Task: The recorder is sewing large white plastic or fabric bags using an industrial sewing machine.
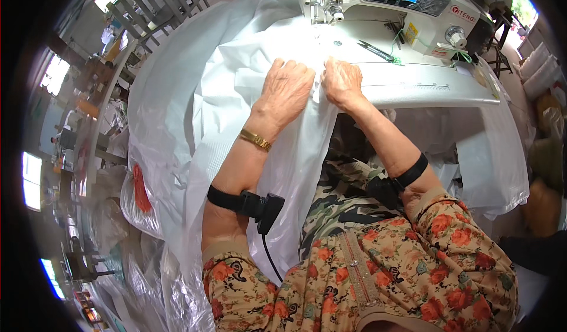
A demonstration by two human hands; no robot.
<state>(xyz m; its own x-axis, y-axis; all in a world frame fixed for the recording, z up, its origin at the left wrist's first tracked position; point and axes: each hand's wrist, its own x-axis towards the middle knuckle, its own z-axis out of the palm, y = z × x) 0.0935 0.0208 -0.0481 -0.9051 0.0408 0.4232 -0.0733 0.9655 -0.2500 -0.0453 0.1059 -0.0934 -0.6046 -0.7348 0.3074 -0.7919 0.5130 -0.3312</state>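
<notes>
The white woven fabric [195, 108] is the largest item. It spreads from the 12 o'clock region of the view, across the bench [425, 87], and drapes down toward 7 o'clock, past the person's lap. A clear plastic layer [295, 172] hangs with it between the forearms.

The sewing machine [401, 7] stands at 1 o'clock, white, with a lit blue display on its head. Its needle area [323, 13] sits at 12 o'clock, directly beyond the hands, with the fabric edge lying under it.

The left hand [286, 90] lies palm-down on the fabric, fingers curled, pressing it flat to the bench. A gold bracelet [255, 139] circles the wrist at 7 o'clock from the hand. The right hand [341, 83] rests just beside it at 3 o'clock, fingers bent down onto a fold of the same fabric. The two hands are nearly touching.

A pair of thread snips [375, 51] lies on the bench at 2 o'clock from the right hand, apart from it.
</notes>
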